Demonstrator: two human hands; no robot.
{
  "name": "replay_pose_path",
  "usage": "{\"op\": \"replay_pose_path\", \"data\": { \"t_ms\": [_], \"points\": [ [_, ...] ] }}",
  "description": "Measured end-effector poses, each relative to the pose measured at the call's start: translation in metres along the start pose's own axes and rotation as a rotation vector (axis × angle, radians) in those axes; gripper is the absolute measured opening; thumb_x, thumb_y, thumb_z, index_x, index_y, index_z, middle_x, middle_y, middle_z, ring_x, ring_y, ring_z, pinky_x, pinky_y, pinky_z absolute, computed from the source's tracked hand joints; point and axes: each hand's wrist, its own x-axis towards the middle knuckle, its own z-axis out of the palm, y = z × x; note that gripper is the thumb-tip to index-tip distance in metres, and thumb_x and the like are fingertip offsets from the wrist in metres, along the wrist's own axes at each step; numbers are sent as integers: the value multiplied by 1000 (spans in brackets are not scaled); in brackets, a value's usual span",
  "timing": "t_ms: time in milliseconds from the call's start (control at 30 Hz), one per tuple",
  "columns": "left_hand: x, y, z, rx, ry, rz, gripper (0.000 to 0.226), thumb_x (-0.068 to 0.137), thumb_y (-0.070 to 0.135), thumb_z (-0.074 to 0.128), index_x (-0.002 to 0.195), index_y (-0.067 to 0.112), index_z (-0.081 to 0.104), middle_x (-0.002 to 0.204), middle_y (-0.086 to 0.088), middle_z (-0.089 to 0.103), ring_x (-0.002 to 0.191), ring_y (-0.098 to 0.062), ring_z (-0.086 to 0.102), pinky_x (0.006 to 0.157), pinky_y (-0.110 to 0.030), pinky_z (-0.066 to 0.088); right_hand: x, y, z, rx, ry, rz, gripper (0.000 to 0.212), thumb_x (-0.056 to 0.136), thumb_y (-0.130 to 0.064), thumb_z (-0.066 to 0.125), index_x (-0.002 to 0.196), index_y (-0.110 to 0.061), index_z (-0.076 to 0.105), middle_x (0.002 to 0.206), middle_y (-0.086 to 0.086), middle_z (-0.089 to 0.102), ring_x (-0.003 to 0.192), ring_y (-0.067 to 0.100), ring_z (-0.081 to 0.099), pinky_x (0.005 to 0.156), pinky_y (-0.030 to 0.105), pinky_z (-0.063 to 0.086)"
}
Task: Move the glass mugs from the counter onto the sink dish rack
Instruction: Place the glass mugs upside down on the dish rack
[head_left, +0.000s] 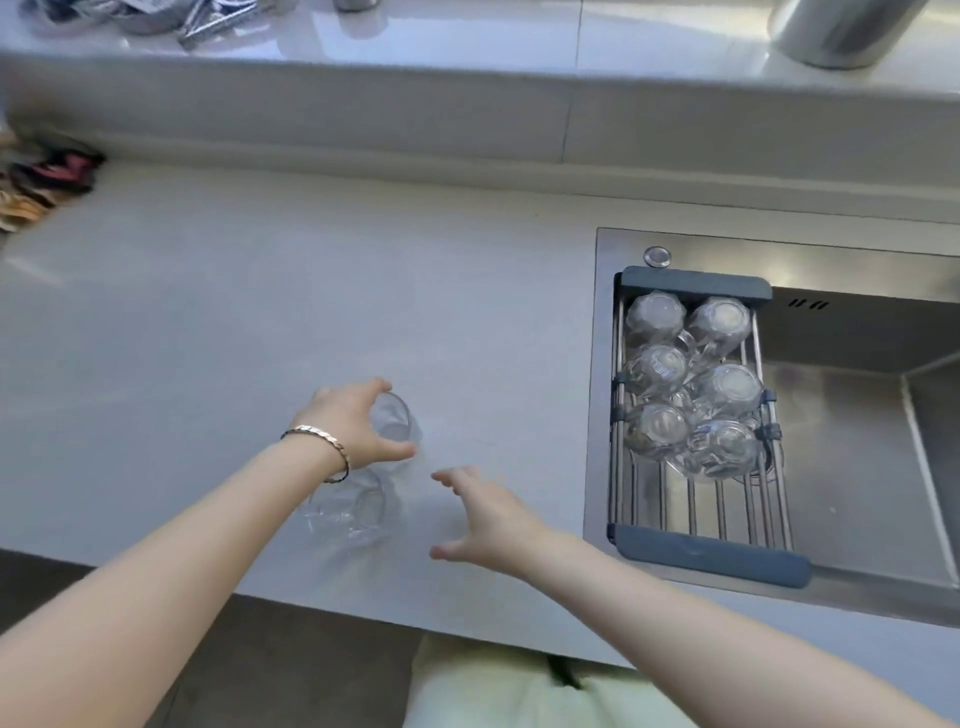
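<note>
Two clear glass mugs stand on the grey counter (208, 322). My left hand (353, 421), with a bracelet on the wrist, curls around the farther mug (392, 422) from its left side, fingers and thumb touching the rim. The nearer mug (345, 512) sits just below that wrist, partly hidden by my forearm. My right hand (488, 517) hovers open to the right of the nearer mug, fingers spread, holding nothing. The dish rack (711, 553) spans the sink's left end and holds several upturned glass mugs (691, 384) in its far half.
The steel sink (857, 467) lies to the right of the rack. A raised ledge (363, 114) runs behind the counter with metal utensils (156, 18) and a steel container (841, 31) on top. Colourful packets (36, 182) lie at the counter's far left.
</note>
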Motion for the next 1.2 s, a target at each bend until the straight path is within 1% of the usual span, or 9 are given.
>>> {"op": "replay_pose_path", "data": {
  "t_ms": [133,300,633,733,833,933,1033,1133,1200],
  "points": [
    [6,-13,-6,-92,133,-62,75,68,45,74,130,17,41,130,-6,55,121,-33,49,99,-36,42,23,-22,39,75,78,-26,97,64,-28,82,141,-15,24,145,7,33,135,20,29,112,32,26],
    [6,-22,-8,-156,202,-98,69,71,37,74,126,12,40,129,-13,49,118,-34,49,96,-38,43,30,-31,60,248,217,-52,84,66,-23,81,136,-15,35,142,2,38,134,14,32,113,24,25],
    [-12,-2,-4,-233,216,-113,68,73,34,73,131,17,41,131,-11,49,109,-31,57,86,-33,46,2,3,42,300,241,-18,79,58,-27,78,126,-18,39,125,-1,51,118,13,48,94,19,37],
    [-23,9,2,-220,191,-65,68,72,33,73,130,20,41,131,-7,49,108,-29,57,86,-33,48,-33,20,19,456,307,53,71,49,-43,70,113,-36,40,117,-4,47,110,10,52,90,15,40],
    [-40,39,10,-243,212,50,70,72,35,73,132,23,40,132,-3,50,110,-26,58,87,-32,47,-88,45,-25,562,462,135,63,49,-43,69,103,-48,38,115,-7,45,100,5,58,77,11,44],
    [-59,71,21,-290,224,162,74,70,33,75,133,23,37,131,-1,51,115,-22,56,91,-32,45,-142,70,-69,523,632,241,60,59,-33,71,109,-41,40,108,-9,49,93,0,54,73,14,39],
    [-74,95,33,-297,225,240,72,69,33,76,129,24,39,128,3,52,115,-19,56,90,-31,46,-173,101,-101,383,776,377,54,66,-27,79,108,-35,46,110,-2,52,100,13,50,83,27,36],
    [-86,114,45,-293,211,284,70,68,34,76,127,25,41,125,4,53,111,-19,58,89,-32,48,-172,118,-118,178,748,393,47,68,-30,79,108,-33,55,110,-7,55,103,12,50,85,28,37],
    [-92,123,51,-280,199,294,70,68,35,76,127,26,41,127,5,52,113,-17,58,90,-32,48,-157,123,-124,-19,612,349,52,66,-35,78,114,-32,58,113,-8,56,105,15,52,87,30,42]
  ]
}}
